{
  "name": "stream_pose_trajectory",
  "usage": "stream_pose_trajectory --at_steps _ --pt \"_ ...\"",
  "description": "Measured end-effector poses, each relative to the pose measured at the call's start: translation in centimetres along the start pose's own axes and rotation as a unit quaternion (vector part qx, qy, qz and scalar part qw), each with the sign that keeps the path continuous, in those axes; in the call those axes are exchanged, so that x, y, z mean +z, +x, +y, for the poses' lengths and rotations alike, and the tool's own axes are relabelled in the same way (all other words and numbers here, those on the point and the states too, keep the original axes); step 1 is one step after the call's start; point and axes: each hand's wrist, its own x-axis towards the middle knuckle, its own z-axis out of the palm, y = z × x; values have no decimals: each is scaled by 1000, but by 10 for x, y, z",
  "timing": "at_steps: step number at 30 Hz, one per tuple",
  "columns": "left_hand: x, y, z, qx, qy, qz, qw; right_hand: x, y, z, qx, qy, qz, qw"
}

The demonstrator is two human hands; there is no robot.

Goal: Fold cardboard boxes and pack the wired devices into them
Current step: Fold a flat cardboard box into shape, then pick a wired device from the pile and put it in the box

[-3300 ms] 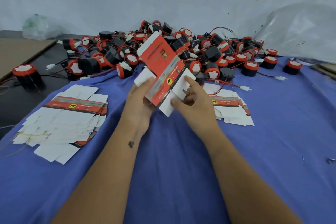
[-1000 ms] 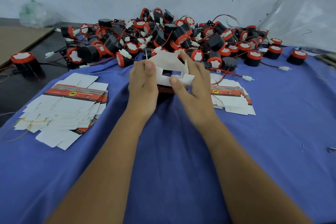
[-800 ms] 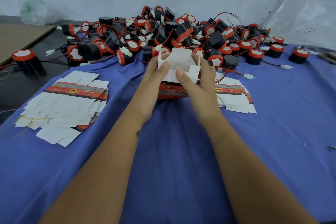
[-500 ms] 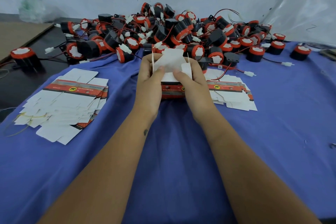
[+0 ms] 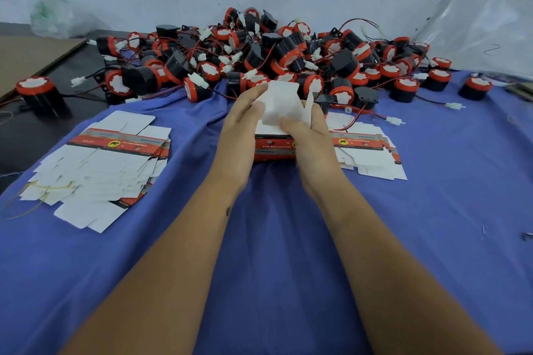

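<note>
Between both hands, the box [image 5: 274,150] is being stood on the worktop [image 5: 288,268]; its white flap [image 5: 281,105], loose moments ago, is being pinched by left hand [image 5: 240,135] and right hand [image 5: 310,135], closing nearing.

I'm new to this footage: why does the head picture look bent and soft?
Head view: wide-angle lens bows the table edges; forearms loom large; light is flat and even, no glare; the box print and far devices are blurred.

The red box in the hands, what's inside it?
Nothing can be seen inside the red box: its white flaps and both hands, left hand and right hand, cover the opening.
</note>
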Motion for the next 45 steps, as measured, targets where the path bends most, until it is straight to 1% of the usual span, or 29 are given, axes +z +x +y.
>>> stream_pose_trajectory --at_steps 1,3,6,10,16,19,22,27,29,31,34,35,37,38,40,41,43,45 --pt "1 -1 2 9 19 1 1000 0 0 1 -1 3 -12 1000" --pt "1 -1 2 8 40 11 999 0 -1 -2 7 46 -40 998" --pt "-2 3 -1 -13 12 24 1000 -3 3 -9 5 104 -29 994" --pt "-2 2 0 -2 11 19 1000 -7 0 -9 41 146 -74 986" --pt "1 0 4 1 -15 38 999 -12 -1 -14 4 157 -117 981" --pt "1 0 4 12 -16 40 999 -11 -1 -14 -1 134 -125 983" --pt "-2 -1 0 20 -20 18 999 -9 -1 -12 -14 113 -116 987" --pt "-7 -4 -1 -15 -68 -25 997 -6 -2 -9 -5 36 -106 994" --pt "-6 -4 0 6 -32 -28 999 -7 -3 -8 -33 -1 -85 996" --pt "-5 -3 0 35 8 -19 999 -8 -3 -7 -61 -45 -47 996" --pt "-4 -3 -1 59 57 -13 997 -9 -5 -9 -113 -109 -4 988" --pt "-4 -3 0 62 51 -10 997 -8 -5 -9 -112 -110 2 988" --pt "-4 -5 1 83 26 4 996 -5 -6 -8 -68 -84 -10 994" --pt "-4 -6 3 101 20 7 995 -4 -6 -6 -48 -94 -19 994" --pt "-3 -7 5 140 31 -2 990 -4 -6 -3 -38 -168 -19 985" --pt "-2 -8 5 150 39 -6 988 -5 -6 -3 -41 -180 -18 983" --pt "-2 -6 3 110 57 13 992 -7 -7 -6 -63 -162 -20 985" --pt "-5 -2 0 46 106 42 992 -9 -7 -9 -120 -188 2 975"
